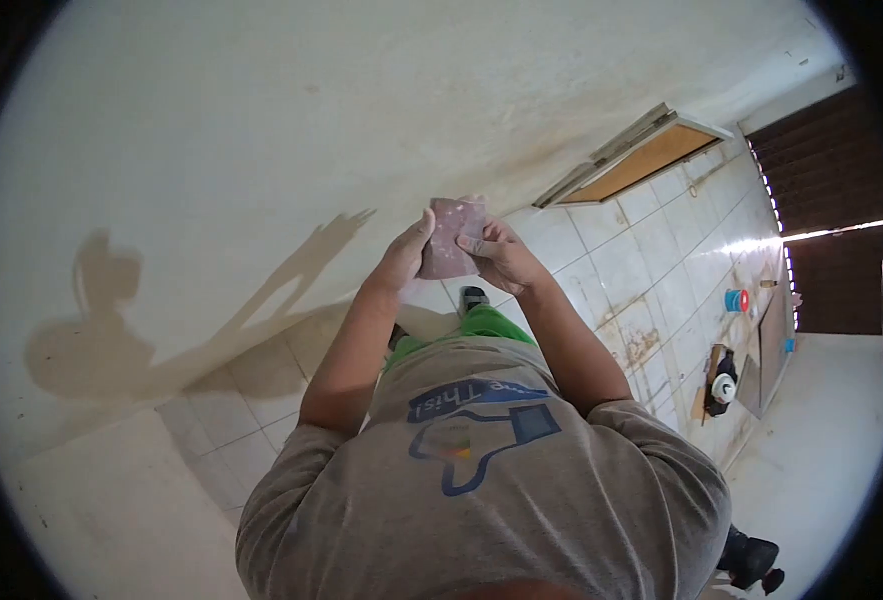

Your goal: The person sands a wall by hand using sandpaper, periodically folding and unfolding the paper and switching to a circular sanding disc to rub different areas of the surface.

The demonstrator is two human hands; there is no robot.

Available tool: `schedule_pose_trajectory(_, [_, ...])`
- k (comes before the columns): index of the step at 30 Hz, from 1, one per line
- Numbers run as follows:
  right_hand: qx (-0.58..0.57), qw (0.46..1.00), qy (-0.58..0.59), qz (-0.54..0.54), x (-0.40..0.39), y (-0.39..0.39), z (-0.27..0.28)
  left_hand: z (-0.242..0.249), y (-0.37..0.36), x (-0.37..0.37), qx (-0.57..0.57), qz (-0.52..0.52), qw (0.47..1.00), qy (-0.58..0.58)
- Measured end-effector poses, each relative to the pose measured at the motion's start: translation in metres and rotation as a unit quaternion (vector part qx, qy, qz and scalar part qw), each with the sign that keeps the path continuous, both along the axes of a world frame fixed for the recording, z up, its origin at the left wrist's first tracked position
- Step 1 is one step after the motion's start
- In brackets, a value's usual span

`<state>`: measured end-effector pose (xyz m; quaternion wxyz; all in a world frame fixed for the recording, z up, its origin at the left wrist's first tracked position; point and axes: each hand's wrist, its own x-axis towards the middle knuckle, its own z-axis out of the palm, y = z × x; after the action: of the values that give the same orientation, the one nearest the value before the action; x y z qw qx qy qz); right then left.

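A reddish-brown sheet (pixel 449 240), perhaps sandpaper, is held up between both hands in front of the wall. It is slightly curved and has pale dusty spots. My left hand (pixel 404 250) grips its left edge, with the thumb along the side. On the right edge, my right hand (pixel 501 256) holds the sheet with the thumb lying across its front. Pale dust shows on the fingers. The fingers behind the sheet are partly hidden.
A pale wall (pixel 261 120) fills the upper left. A framed panel (pixel 631 165) leans against it at the right. Farther right on the tiled floor (pixel 651 250) are a blue and red container (pixel 736 300) and a dark item with a white round top (pixel 723 388).
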<state>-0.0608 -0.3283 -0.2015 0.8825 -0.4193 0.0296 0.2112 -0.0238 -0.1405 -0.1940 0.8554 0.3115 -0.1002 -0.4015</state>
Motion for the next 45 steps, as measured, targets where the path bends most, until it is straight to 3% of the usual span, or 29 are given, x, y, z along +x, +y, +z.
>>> schedule_pose_trajectory(4, [-0.052,0.997,0.009,0.062,0.010,-0.016,0.004,0.000,-0.006,-0.013,-0.003,0.060,0.998,0.006])
schedule_pose_trajectory(11, [-0.117,0.990,0.011,0.076,0.019,-0.030,-0.003,0.006,-0.029,-0.020,-0.001,0.158,0.987,-0.013])
schedule_pose_trajectory(14, [-0.161,0.979,-0.019,0.125,0.033,-0.080,-0.023,0.001,-0.069,-0.016,0.038,0.192,0.981,-0.011])
schedule_pose_trajectory(17, [-0.196,0.966,-0.042,0.163,0.062,-0.133,-0.030,-0.033,-0.123,-0.007,0.185,0.261,0.942,-0.101])
schedule_pose_trajectory(20, [-0.186,0.966,-0.040,0.177,0.075,-0.168,-0.027,-0.038,-0.171,-0.011,0.188,0.310,0.931,-0.036])
schedule_pose_trajectory(23, [-0.146,0.965,-0.022,0.217,0.088,-0.193,-0.036,-0.005,-0.198,-0.012,0.109,0.314,0.937,0.107])
schedule_pose_trajectory(26, [-0.118,0.953,-0.005,0.278,0.098,-0.205,-0.020,-0.015,-0.201,-0.018,0.088,0.299,0.945,0.099])
schedule_pose_trajectory(29, [-0.106,0.949,-0.001,0.297,0.107,-0.212,-0.010,-0.004,-0.204,-0.016,0.101,0.259,0.959,0.058])
schedule_pose_trajectory(32, [-0.113,0.947,-0.085,0.288,0.108,-0.210,0.003,0.028,-0.197,-0.014,0.109,0.230,0.967,0.009])
schedule_pose_trajectory(36, [-0.172,0.932,-0.143,0.286,0.104,-0.208,0.047,0.012,-0.187,-0.008,0.223,0.210,0.936,-0.172])
schedule_pose_trajectory(40, [-0.226,0.909,-0.236,0.259,0.116,-0.207,0.055,0.036,-0.193,-0.010,0.316,0.281,0.879,-0.222])
schedule_pose_trajectory(41, [-0.233,0.911,-0.226,0.256,0.119,-0.208,0.058,0.038,-0.189,-0.011,0.357,0.265,0.877,-0.180])
schedule_pose_trajectory(45, [-0.284,0.910,-0.212,0.216,0.124,-0.206,0.090,0.099,-0.160,-0.018,0.340,0.352,0.832,-0.263])
